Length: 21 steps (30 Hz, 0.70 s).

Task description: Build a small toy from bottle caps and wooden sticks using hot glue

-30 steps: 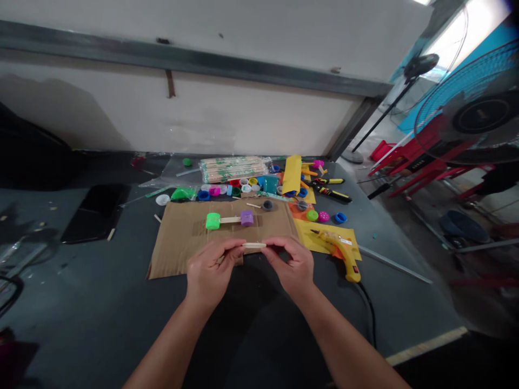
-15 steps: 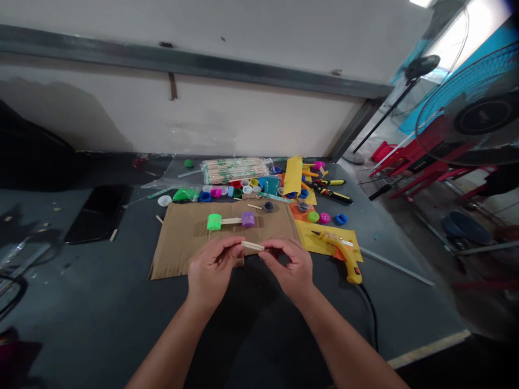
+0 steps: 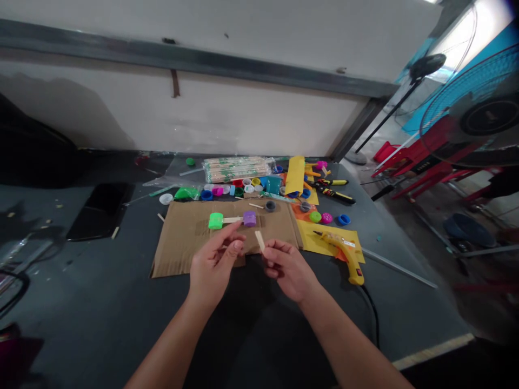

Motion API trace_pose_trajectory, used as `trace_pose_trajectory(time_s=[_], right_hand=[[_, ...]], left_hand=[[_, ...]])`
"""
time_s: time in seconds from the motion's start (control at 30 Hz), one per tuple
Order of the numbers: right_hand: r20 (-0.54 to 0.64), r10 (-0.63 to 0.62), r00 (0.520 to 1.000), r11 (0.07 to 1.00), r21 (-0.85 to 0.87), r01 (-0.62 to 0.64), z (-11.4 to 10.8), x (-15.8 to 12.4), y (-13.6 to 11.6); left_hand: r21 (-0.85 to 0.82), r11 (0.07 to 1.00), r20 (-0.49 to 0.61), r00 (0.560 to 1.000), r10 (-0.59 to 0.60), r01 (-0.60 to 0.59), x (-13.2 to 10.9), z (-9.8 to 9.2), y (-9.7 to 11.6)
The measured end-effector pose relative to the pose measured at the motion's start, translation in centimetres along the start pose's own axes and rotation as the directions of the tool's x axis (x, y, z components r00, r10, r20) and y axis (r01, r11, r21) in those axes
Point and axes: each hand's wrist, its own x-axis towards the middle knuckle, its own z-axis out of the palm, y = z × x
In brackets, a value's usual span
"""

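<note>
Between the thumb and fingers of my right hand (image 3: 290, 267) are short wooden sticks (image 3: 260, 241), held together and pointing up and away. My left hand (image 3: 217, 262) is empty, its index finger stretched out and its thumb apart, just left of the sticks. Beyond my hands, a green bottle cap (image 3: 215, 221) and a purple bottle cap (image 3: 250, 218) lie on a cardboard sheet (image 3: 174, 248), with a flat wooden stick (image 3: 232, 220) running between them. My left fingertip appears just below that stick; whether it touches cannot be told.
A yellow glue gun (image 3: 344, 248) with a black cord lies at right on a yellow sheet (image 3: 310, 243). Behind the cardboard are several coloured caps (image 3: 239, 191) and a plastic-wrapped bundle of wooden sticks (image 3: 237, 168). A black phone (image 3: 97, 213) lies at left; cutters (image 3: 334, 194) lie back right.
My left hand has let go of the wooden sticks and opened. My right hand has turned them from lying crosswise to pointing upward. The view has shifted slightly.
</note>
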Motion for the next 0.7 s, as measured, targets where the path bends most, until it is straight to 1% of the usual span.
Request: trace_pose_trajectory(time_s=[0.03,0.1,0.2,0.33,0.43,0.5,0.6,0.7], right_hand=[[0.023,0.041,0.999,0.994,0.097,-0.043,0.0,-0.1,-0.1],[0.089,0.097,0.991,0.967,0.227,-0.115,0.1,-0.2,-0.3],[0.153,0.140,0.978,0.936,0.301,-0.181,0.1,-0.3,-0.2],[0.160,0.143,0.977,0.930,0.316,-0.188,0.2,-0.2,0.3],[0.136,0.128,0.982,0.937,0.308,-0.165,0.2,-0.1,0.6],[0.117,0.124,0.985,0.942,0.299,-0.154,0.2,-0.1,0.7],[0.093,0.110,0.990,0.954,0.269,-0.131,0.4,-0.1,0.7],[0.081,0.098,0.992,0.968,0.225,-0.114,0.6,-0.1,0.7]], left_hand=[[-0.007,1.000,0.003,1.000,-0.007,0.007,0.0,0.0,0.0],[0.022,1.000,0.022,1.000,0.001,-0.002,0.0,0.2,-0.2],[0.072,0.996,0.055,0.997,0.048,-0.052,0.0,0.5,-0.3],[0.118,0.989,0.074,0.994,0.079,-0.087,-0.2,0.7,-0.1],[0.172,0.981,0.096,0.993,0.072,-0.088,-0.4,0.8,0.3],[0.202,0.975,0.086,0.993,0.079,-0.095,-0.5,0.9,0.4],[0.142,0.987,0.047,0.997,0.063,-0.069,-0.5,1.1,0.4],[0.041,0.999,0.042,0.999,0.006,-0.008,-0.4,1.4,0.4]])
